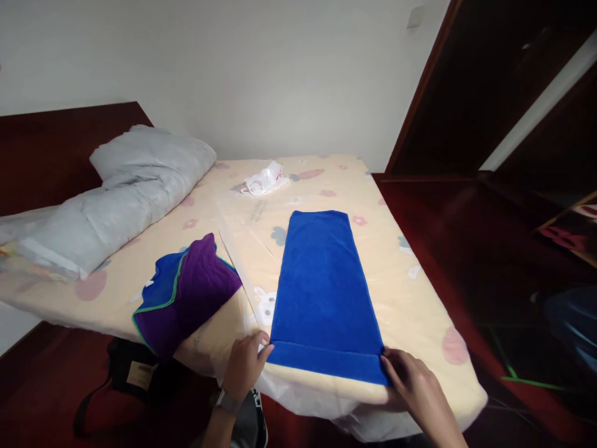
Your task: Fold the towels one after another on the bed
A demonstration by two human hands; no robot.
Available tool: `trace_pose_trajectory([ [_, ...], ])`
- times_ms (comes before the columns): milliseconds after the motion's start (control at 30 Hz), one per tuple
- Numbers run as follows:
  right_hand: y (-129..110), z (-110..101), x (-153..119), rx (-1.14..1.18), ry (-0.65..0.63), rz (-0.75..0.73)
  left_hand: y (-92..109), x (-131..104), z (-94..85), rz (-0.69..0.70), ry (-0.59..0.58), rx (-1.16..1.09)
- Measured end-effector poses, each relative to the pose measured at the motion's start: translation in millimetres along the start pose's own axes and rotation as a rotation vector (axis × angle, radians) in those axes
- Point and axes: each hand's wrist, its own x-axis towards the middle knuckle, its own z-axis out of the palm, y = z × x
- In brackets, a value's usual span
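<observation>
A blue towel (326,286) lies flat on the bed, its near end folded over into a narrow band. My left hand (245,366) pinches the band's left corner between thumb and fingers. At the right corner of the same band, my right hand (413,379) has its thumb and fingers closed on the cloth. To the left lies a crumpled purple cloth (203,289) with green edging, beside a blue cloth (165,280) with a small white tag.
The bed (429,330) has a patterned yellow cover. A grey quilt (135,180) is heaped at the left and a white plastic bag (265,179) lies near the wall. Below the bed's near edge is a black bag (135,373).
</observation>
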Motion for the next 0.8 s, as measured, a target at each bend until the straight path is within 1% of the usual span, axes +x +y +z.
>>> trace_pose_trajectory([
  [133,-2.7,0.0,-0.8,-0.044,-0.017,-0.056,-6.3,0.6,-5.2,-0.063,-0.026,0.027],
  [200,-4.7,-0.6,-0.9,-0.078,-0.030,-0.069,-11.7,2.0,-6.6,-0.040,-0.022,0.019],
  [267,-6.1,-0.9,-0.9,-0.091,-0.041,-0.061,-15.6,3.2,-7.8,0.023,0.023,0.006],
  [300,-6.5,-0.8,-1.0,-0.085,-0.044,-0.057,-16.1,3.3,-8.6,0.061,0.083,0.007],
  [333,-6.8,-0.8,-1.3,-0.072,-0.042,-0.054,-15.2,2.7,-9.5,0.096,0.170,0.009],
  [400,-7.4,-0.7,-2.2,-0.043,-0.017,-0.058,-8.9,-0.7,-11.1,0.141,0.383,-0.016],
  [433,-8.0,-1.0,-2.9,-0.027,0.005,-0.070,-3.8,-3.3,-11.3,0.160,0.468,-0.043],
  [467,-8.9,-1.5,-3.6,-0.011,0.030,-0.091,2.1,-6.2,-10.9,0.184,0.514,-0.067],
  [500,-10.2,-2.5,-4.5,0.005,0.055,-0.119,8.3,-9.3,-9.7,0.215,0.511,-0.077],
  [533,-12.0,-3.8,-5.5,0.020,0.074,-0.150,14.1,-12.1,-7.7,0.255,0.462,-0.071],
  [600,-16.8,-7.4,-7.8,0.042,0.080,-0.216,22.4,-16.8,-2.5,0.348,0.295,-0.028],
  [633,-19.6,-9.4,-9.2,0.043,0.060,-0.246,24.0,-18.3,0.4,0.386,0.219,-0.006],
  [700,-25.4,-13.1,-11.9,0.025,-0.026,-0.298,21.5,-19.8,5.4,0.440,0.135,0.022],
  [800,-31.1,-15.9,-14.2,-0.019,-0.181,-0.319,7.1,-17.6,9.5,0.447,0.113,0.061],
])
